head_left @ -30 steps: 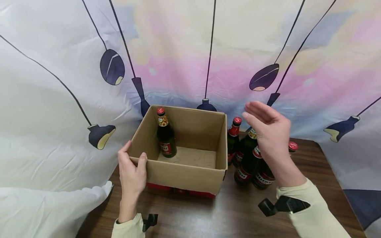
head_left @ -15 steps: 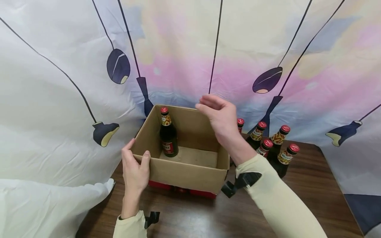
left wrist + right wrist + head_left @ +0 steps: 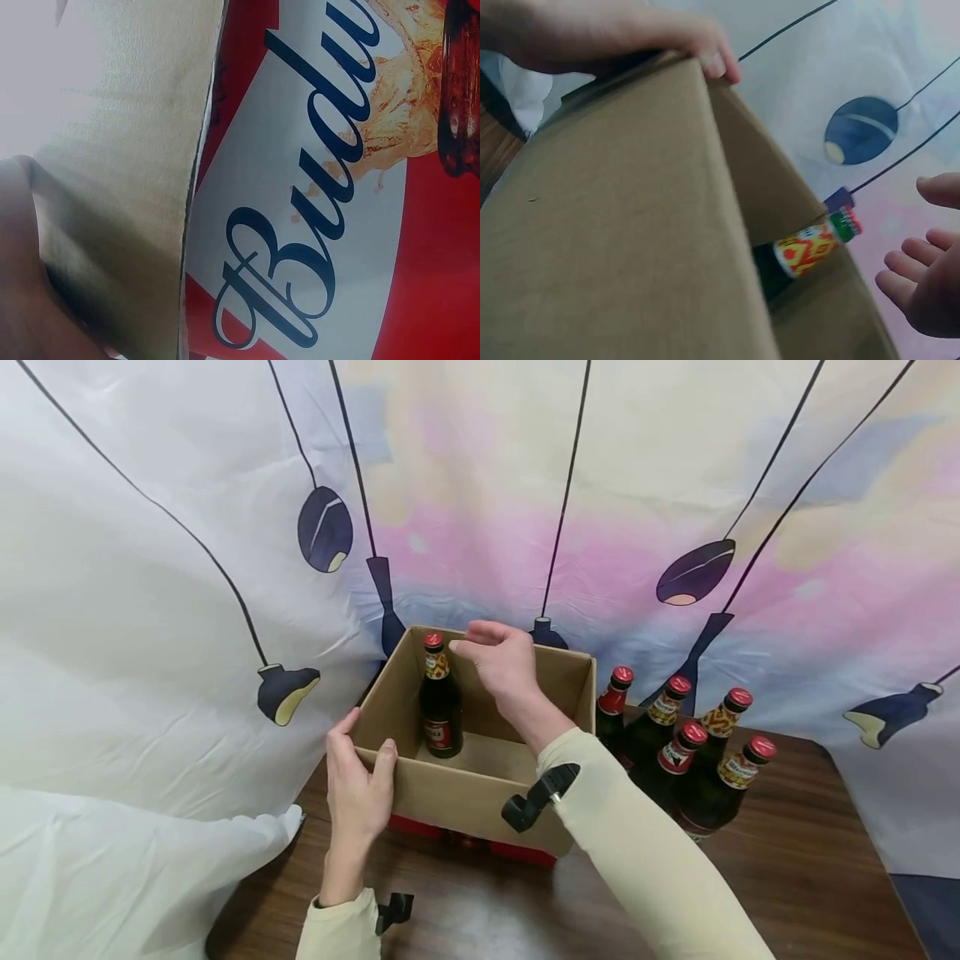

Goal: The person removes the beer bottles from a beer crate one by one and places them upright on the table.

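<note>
A cardboard box (image 3: 450, 787) stands with its top open, and one dark beer bottle (image 3: 440, 706) is upright at its left inside. My left hand (image 3: 358, 793) grips the box's near-left corner, thumb over the front flap. Over the box, my right hand (image 3: 504, 667) is just right of the bottle's red cap, fingers loosely bent and holding nothing. The right wrist view shows a gap between that hand (image 3: 934, 281) and the bottle neck (image 3: 810, 249). Red and white print with large blue letters (image 3: 315, 172) covers the box side in the left wrist view.
Several more beer bottles (image 3: 708, 789) with red caps stand close together right of the box, partly behind my right sleeve (image 3: 637, 835). The brown wooden table (image 3: 465, 918) lies beneath. A lamp-patterned curtain (image 3: 480, 510) hangs behind, and white cloth (image 3: 142, 877) drapes at the left.
My right hand has moved left from above the outside bottles, across the box, to beside the bottle within. The left hand has kept its grip on the corner. The head view has shifted slightly.
</note>
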Motion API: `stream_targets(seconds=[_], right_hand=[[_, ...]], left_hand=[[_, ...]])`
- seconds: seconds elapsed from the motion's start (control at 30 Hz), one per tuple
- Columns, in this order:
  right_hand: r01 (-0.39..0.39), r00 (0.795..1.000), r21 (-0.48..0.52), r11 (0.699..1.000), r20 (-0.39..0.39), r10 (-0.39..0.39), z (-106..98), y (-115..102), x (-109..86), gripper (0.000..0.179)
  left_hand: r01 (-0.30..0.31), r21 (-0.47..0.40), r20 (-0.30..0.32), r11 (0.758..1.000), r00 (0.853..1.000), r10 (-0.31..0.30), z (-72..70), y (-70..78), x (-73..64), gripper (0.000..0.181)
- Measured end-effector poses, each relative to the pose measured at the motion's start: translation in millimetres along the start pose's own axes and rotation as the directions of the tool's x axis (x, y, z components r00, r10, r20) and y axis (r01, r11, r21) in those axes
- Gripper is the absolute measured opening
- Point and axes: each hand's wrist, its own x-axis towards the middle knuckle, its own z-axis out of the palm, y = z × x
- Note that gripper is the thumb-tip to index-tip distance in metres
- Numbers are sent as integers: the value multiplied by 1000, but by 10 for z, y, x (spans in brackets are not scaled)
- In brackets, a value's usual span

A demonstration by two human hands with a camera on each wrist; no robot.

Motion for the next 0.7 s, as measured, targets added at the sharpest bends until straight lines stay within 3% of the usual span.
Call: stream_targets(seconds=[0.33, 0.7], right_hand=[[-71, 997, -55, 996, 16, 72, 209, 146, 163, 38], [-48, 999, -145, 988, 15, 51, 348, 266, 257, 38]], left_hand=[[1, 1, 4, 1000, 1000, -1, -15, 13, -14, 61], [3, 2, 13, 1000, 1000, -3, -27, 23, -29, 63]])
